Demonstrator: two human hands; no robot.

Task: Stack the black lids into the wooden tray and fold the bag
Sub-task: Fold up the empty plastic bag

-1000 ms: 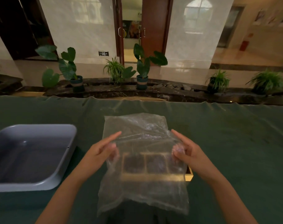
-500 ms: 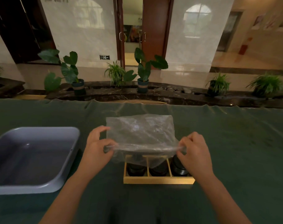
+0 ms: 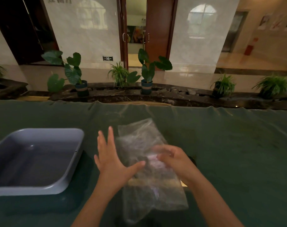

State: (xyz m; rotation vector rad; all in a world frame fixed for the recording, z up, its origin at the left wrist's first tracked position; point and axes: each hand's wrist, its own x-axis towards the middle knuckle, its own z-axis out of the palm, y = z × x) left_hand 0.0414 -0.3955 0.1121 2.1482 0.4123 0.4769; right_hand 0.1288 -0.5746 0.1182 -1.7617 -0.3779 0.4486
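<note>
The clear plastic bag [image 3: 144,138] hangs crumpled and lengthwise over the middle of the green table. My right hand [image 3: 173,158] is curled on its right side, holding it; the hand is motion-blurred. My left hand [image 3: 109,158] is spread flat at the bag's left edge, with the thumb touching the plastic. The wooden tray [image 3: 183,183] lies under the bag, and only its front right corner shows. A dark edge of a black lid [image 3: 193,161] peeks out beyond my right hand. The other lids are blurred behind the plastic.
A grey plastic tub [image 3: 69,174] stands on the table at the left, close to my left forearm. The green cloth [image 3: 237,153] covers the whole table. Potted plants [image 3: 146,74] line a dark ledge beyond the far edge.
The bag was stretched wide between both hands over the tray. Now it is bunched narrower and turned lengthwise. My left hand has let go and spread open, and my right hand has moved inward.
</note>
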